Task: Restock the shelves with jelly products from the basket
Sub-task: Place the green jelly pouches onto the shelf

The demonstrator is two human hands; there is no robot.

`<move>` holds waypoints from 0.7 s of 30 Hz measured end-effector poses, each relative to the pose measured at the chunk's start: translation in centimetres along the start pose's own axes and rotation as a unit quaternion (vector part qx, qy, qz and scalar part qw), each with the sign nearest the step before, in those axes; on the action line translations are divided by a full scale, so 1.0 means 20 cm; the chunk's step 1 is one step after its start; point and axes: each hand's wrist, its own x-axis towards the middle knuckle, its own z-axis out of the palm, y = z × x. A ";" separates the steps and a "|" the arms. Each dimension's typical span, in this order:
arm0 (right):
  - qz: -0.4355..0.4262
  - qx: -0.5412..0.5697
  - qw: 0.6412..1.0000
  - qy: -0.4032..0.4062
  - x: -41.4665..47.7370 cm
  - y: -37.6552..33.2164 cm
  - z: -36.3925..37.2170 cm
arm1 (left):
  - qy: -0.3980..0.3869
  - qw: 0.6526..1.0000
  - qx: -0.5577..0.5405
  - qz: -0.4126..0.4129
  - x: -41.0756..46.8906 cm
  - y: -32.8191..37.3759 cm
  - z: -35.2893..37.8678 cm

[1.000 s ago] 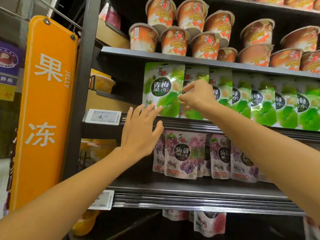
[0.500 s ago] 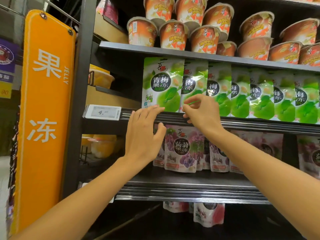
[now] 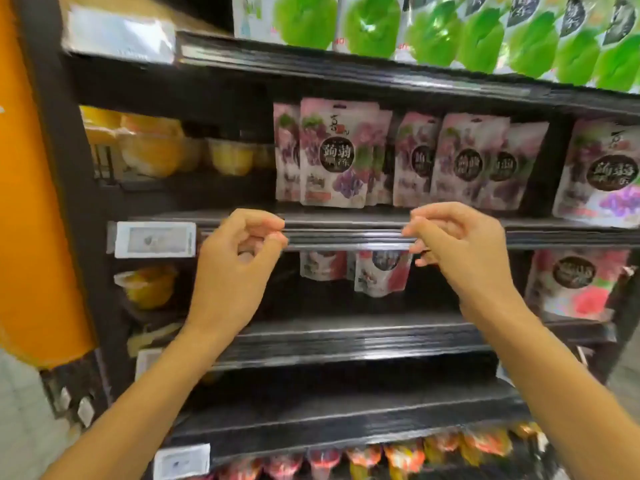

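My left hand [image 3: 235, 268] and my right hand [image 3: 460, 251] hover side by side in front of a black shelf edge [image 3: 346, 233], fingers loosely curled and holding nothing. Purple grape jelly pouches [image 3: 332, 157] stand in a row on the shelf just above the hands. Green plum jelly pouches [image 3: 433, 32] fill the shelf higher up. Pink-and-white jelly pouches [image 3: 381, 275] hang on the level behind and below the hands. No basket is in view.
A tall orange sign [image 3: 31, 202] runs down the left side of the rack. Yellow jelly cups [image 3: 152, 147] sit in the left bay. A white price tag [image 3: 154, 240] is clipped to the shelf edge left of my left hand. Red and orange packets [image 3: 398, 455] line the bottom shelf.
The view has tilted down from the green pouch shelf. Both hands have dropped from the green pouches to the shelf edge below the purple ones, and their fingers have curled in.
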 end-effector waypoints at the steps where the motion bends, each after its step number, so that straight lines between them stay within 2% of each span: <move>1: 0.028 0.000 1.000 -0.007 -0.06 0.07 -0.05 | -0.009 0.998 -0.035 -0.044 -0.10 -0.02 0.01; 5: 0.150 -0.017 0.988 -0.041 -0.33 0.38 -0.25 | -0.043 0.959 -0.120 -0.253 -0.56 -0.18 0.14; 8: 0.252 -0.043 0.964 -0.073 -0.57 0.69 -0.39 | -0.053 0.926 -0.072 -0.365 -0.95 -0.33 0.26; 11: 0.360 -0.071 0.924 -0.107 -0.82 1.06 -0.53 | -0.030 0.880 -0.021 -0.474 -1.34 -0.50 0.41; 15: 0.487 -0.075 0.859 -0.139 -1.20 1.57 -0.69 | -0.003 0.801 0.025 -0.598 -1.92 -0.71 0.65; 19: 0.586 -0.042 0.787 -0.187 -1.60 2.01 -0.78 | 0.036 0.698 0.047 -0.714 -2.54 -0.87 0.81; 21: 0.611 -0.026 0.770 -0.182 -1.80 2.19 -0.80 | 0.054 0.650 0.075 -0.755 -2.81 -0.96 0.84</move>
